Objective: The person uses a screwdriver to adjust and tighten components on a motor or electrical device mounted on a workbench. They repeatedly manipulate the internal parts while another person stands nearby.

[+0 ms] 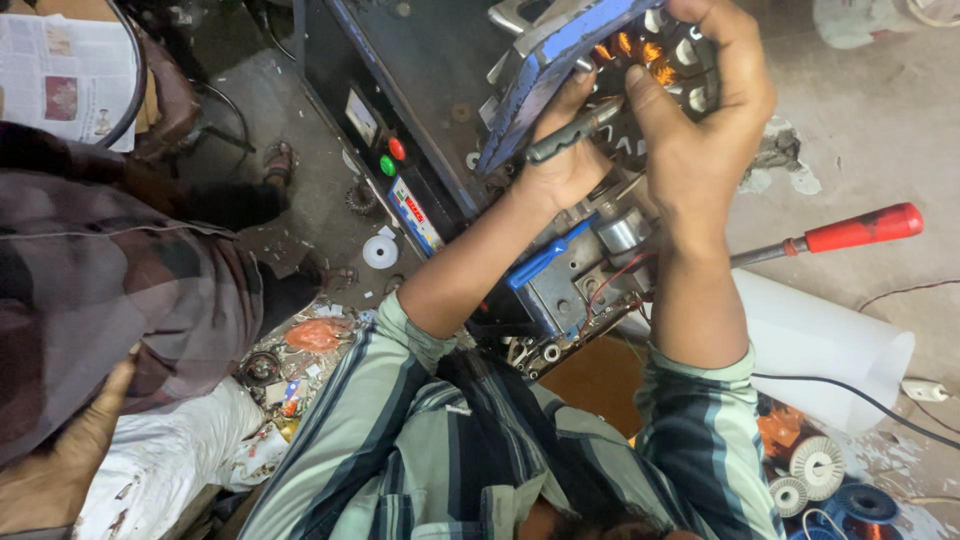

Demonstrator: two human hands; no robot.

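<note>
While the left hand point(565, 165) clamps a grey tool point(575, 132), the right hand point(700, 130) closes its grip on the blue-framed motor stator point(560, 50).

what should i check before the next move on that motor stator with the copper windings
1. Right hand gripping the stator: ok.
2. Left hand holding the grey tool firmly: ok.
3. Tool tip seated in a slot: cannot tell, hidden by the fingers.
4. Copper windings undamaged: cannot tell.
5. Red-handled screwdriver in reach: ok, lying to the right.
6. Other person's hand away from the work: ok.
</note>
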